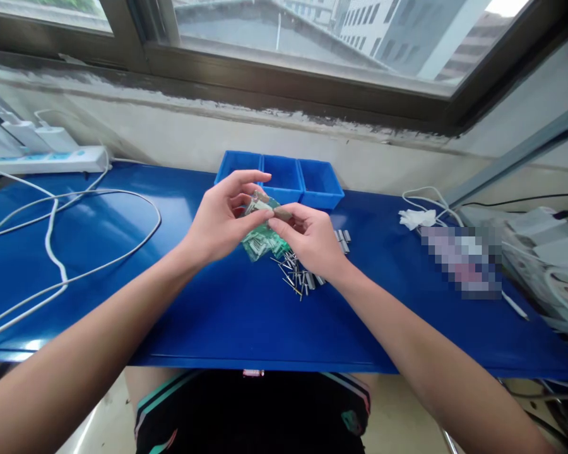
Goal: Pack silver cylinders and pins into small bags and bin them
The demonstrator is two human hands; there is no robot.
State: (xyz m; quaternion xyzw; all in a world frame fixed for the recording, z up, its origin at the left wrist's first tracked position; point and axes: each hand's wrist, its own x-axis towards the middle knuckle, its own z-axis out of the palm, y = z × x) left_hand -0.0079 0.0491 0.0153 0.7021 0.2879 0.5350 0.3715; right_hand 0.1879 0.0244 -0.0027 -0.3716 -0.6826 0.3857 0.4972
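Both my hands meet above the middle of the blue table. My left hand pinches the top of a small clear plastic bag with green contents, thumb and fingers closed on it. My right hand also grips the bag's upper edge with closed fingers. The bag hangs between the hands, just above the table. Under my right hand lies a heap of several small metal pins. A few short metal pieces lie just to the right of that hand.
Three blue bins stand in a row at the table's back edge. White cables loop over the left side, running to a power strip. A white crumpled cloth and grey devices sit at the right.
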